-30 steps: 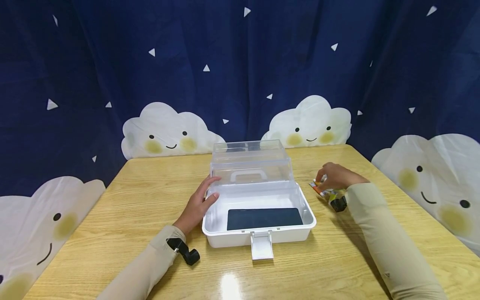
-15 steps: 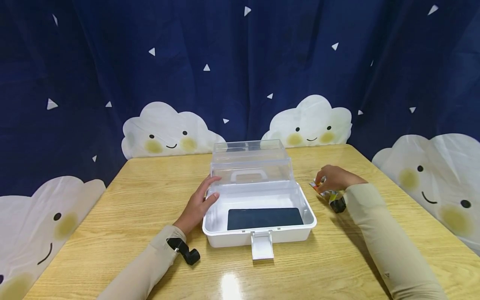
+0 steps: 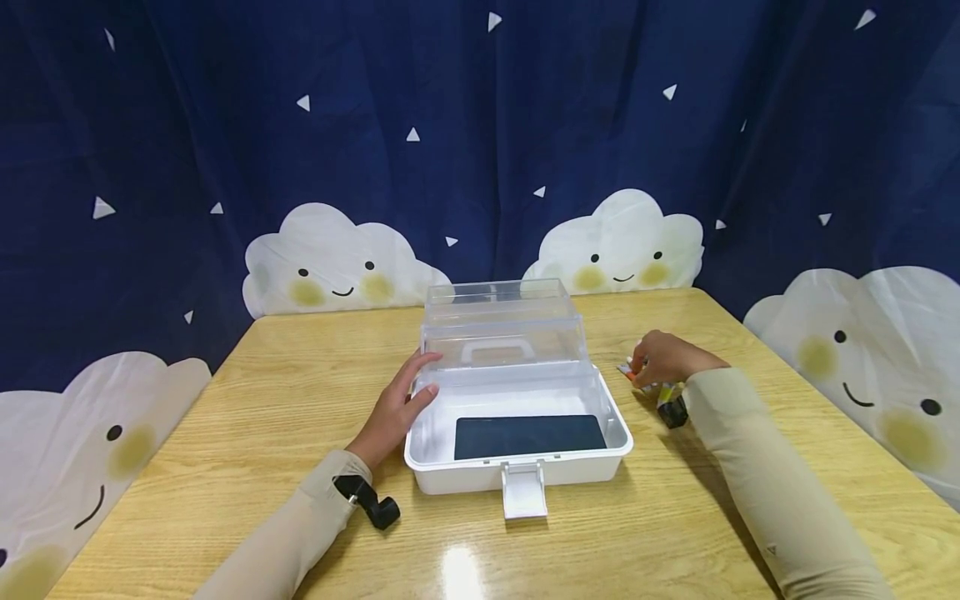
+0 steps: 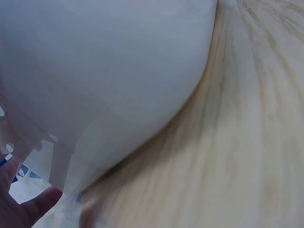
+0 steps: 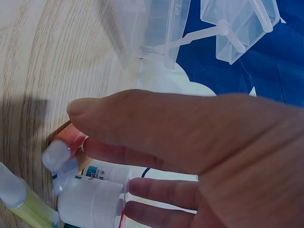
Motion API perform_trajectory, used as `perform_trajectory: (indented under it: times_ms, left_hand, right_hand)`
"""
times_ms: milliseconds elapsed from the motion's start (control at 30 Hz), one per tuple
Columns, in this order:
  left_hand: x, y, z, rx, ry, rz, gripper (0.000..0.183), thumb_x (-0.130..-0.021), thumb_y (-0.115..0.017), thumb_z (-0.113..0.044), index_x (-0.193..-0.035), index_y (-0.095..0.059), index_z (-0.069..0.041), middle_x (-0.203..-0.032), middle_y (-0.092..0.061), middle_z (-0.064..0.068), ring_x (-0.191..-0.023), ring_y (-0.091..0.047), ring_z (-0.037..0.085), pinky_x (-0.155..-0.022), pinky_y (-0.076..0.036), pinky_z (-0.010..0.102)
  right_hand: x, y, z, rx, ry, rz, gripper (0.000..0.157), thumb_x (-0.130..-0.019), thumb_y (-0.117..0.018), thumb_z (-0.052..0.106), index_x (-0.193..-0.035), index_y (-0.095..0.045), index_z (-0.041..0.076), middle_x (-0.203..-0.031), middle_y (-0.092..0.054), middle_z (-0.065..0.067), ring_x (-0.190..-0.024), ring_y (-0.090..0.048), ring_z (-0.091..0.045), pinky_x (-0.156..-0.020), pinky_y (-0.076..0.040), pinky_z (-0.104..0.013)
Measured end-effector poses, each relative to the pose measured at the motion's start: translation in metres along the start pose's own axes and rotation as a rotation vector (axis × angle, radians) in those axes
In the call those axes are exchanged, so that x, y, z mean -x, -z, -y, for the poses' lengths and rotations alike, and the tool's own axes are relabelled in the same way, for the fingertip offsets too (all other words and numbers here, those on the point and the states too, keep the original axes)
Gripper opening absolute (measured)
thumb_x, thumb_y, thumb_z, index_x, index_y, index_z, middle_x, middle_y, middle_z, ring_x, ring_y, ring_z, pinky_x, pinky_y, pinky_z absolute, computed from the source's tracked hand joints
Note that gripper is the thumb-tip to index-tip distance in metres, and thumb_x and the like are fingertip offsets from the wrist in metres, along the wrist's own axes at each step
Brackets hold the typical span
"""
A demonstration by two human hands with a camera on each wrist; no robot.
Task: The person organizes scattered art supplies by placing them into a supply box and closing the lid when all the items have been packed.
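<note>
A white plastic storage box (image 3: 517, 475) stands on the table with its clear lid (image 3: 502, 321) tipped back. My left hand (image 3: 393, 412) holds its left side at the rear corner, thumb over the rim. The box wall (image 4: 109, 85) fills much of the left wrist view. To the box's right, my right hand (image 3: 667, 358) reaches down to a small group of items. Its thumb and forefinger pinch an orange tube with a white cap (image 5: 71, 137). The other fingertips are at a white bottle (image 5: 90, 202), and a yellow tube (image 5: 33, 206) lies beside it.
Inside the box lies a dark flat panel (image 3: 528, 437). The front latch (image 3: 523, 492) hangs down toward the wooden table (image 3: 315, 358). A dark blue curtain (image 3: 345, 108) with white clouds closes off the back and sides.
My right hand has shifted very slightly to the left, staying at the small items. The left hand and the box have not moved.
</note>
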State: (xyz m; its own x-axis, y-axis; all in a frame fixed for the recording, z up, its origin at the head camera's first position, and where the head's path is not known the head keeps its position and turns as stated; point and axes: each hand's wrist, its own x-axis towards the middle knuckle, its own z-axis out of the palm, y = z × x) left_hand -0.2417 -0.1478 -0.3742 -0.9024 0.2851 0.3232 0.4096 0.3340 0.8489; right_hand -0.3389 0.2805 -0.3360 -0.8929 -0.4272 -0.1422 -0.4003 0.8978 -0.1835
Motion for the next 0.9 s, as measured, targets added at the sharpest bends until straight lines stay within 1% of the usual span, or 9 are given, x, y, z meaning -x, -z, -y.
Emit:
perform_trajectory:
  times_ms: [167, 367, 533, 633, 767, 900]
  left_hand:
    - [0.000, 0.001, -0.001, -0.011, 0.004, -0.002, 0.047, -0.100, -0.051, -0.021, -0.145, -0.039, -0.012, -0.160, -0.014, 0.015, -0.145, -0.015, 0.036, -0.105, -0.026, 0.065]
    - [0.000, 0.001, -0.001, -0.013, 0.005, 0.003, 0.047, -0.100, -0.050, -0.021, -0.145, -0.039, -0.012, -0.160, -0.013, 0.015, -0.145, -0.015, 0.036, -0.105, -0.026, 0.065]
    - [0.000, 0.000, -0.001, -0.012, 0.007, 0.003, 0.047, -0.100, -0.050, -0.021, -0.145, -0.039, -0.012, -0.160, -0.013, 0.014, -0.145, -0.015, 0.036, -0.105, -0.026, 0.065]
    - [0.000, 0.000, -0.002, -0.010, 0.008, 0.003, 0.047, -0.100, -0.050, -0.021, -0.145, -0.039, -0.012, -0.160, -0.013, 0.014, -0.145, -0.015, 0.036, -0.105, -0.026, 0.065]
    - [0.000, 0.000, -0.001, -0.009, 0.008, 0.005, 0.047, -0.100, -0.050, -0.021, -0.145, -0.039, -0.012, -0.160, -0.013, 0.015, -0.145, -0.014, 0.036, -0.105, -0.026, 0.065]
    - [0.000, 0.000, -0.001, -0.008, 0.008, 0.003, 0.047, -0.100, -0.050, -0.020, -0.145, -0.039, -0.012, -0.160, -0.014, 0.015, -0.145, -0.014, 0.036, -0.105, -0.025, 0.065]
  right_hand:
    - [-0.002, -0.001, -0.001, 0.010, 0.019, -0.001, 0.015, -0.079, -0.076, 0.018, -0.083, -0.073, 0.004, -0.084, -0.062, -0.006, -0.069, -0.054, -0.017, -0.061, -0.047, -0.031]
    - [-0.003, -0.003, -0.002, 0.006, 0.002, 0.000, 0.011, -0.078, -0.075, 0.016, -0.080, -0.073, 0.005, -0.081, -0.061, -0.004, -0.066, -0.053, -0.015, -0.058, -0.045, -0.028]
    - [-0.002, -0.005, 0.001, 0.008, -0.050, -0.016, 0.011, -0.077, -0.075, 0.016, -0.077, -0.071, 0.005, -0.086, -0.054, -0.009, -0.075, -0.051, -0.021, -0.061, -0.045, -0.030]
    - [-0.001, -0.006, 0.004, 0.020, -0.096, -0.027, 0.013, -0.076, -0.076, 0.018, -0.077, -0.070, 0.007, -0.089, -0.049, -0.010, -0.079, -0.048, -0.024, -0.062, -0.044, -0.032]
    - [-0.001, -0.008, 0.007, 0.046, -0.134, -0.048, 0.014, -0.074, -0.078, 0.019, -0.075, -0.068, 0.008, -0.090, -0.047, -0.010, -0.078, -0.048, -0.025, -0.061, -0.044, -0.034]
    - [-0.002, -0.010, 0.010, 0.089, -0.146, -0.068, 0.014, -0.073, -0.078, 0.019, -0.072, -0.067, 0.010, -0.089, -0.048, -0.011, -0.076, -0.049, -0.026, -0.061, -0.044, -0.037]
